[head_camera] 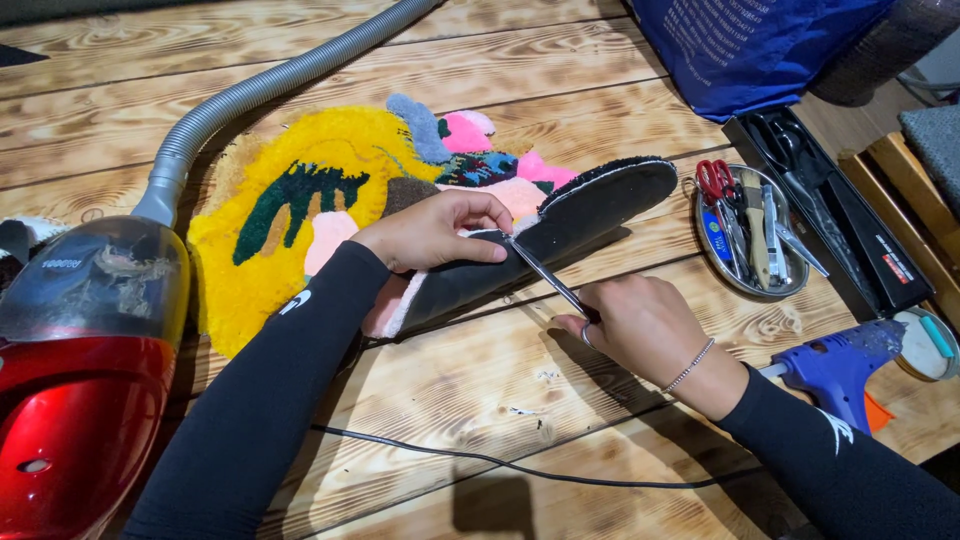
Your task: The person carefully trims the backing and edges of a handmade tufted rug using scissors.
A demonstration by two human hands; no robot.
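A colourful tufted rug [310, 190] in yellow, pink, green and blue lies on the wooden table [560, 90]. Its lower edge is folded up, showing the black backing [590, 205]. My left hand [435, 232] pinches that folded edge. My right hand [645, 325] grips thin metal scissors [548, 278], whose tips touch the rug's edge right beside my left fingers. Both arms wear black sleeves, and a bead bracelet sits on my right wrist.
A red hand vacuum [85, 380] with a grey hose [270, 85] stands at the left. A round metal tray [748, 232] with red scissors and tools, a black case [840, 215], a blue glue gun [840, 365] and a blue bag [750, 45] are at the right. A black cable [500, 465] crosses the front.
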